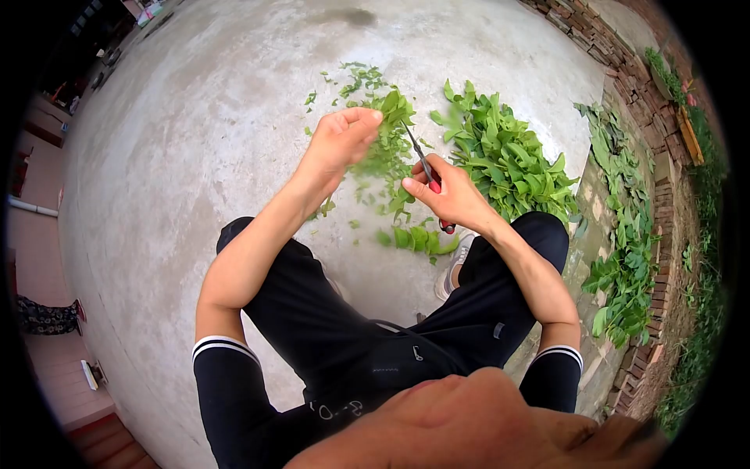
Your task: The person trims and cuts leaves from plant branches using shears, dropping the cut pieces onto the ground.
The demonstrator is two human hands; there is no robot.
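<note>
My left hand (337,142) is closed, pinching a bunch of green leaves (393,106) between thumb and fingers. In my right hand (453,192) are scissors (412,140) with red and black handles, their dark blades pointing up toward the leaves. The tips are close beside the bunch; whether they touch it I cannot tell. Below both hands, cut leaf pieces (366,76) lie scattered on the concrete floor. A blurred patch of green under my left hand looks like falling pieces. Larger leaves (422,239) rest between my feet.
A large heap of leafy stems (508,156) lies right of my right hand. Farther right, more leafy branches (629,258) stretch along a low brick border (664,242). Grey concrete (195,125) spreads ahead and left. My knees are bent on either side of the work.
</note>
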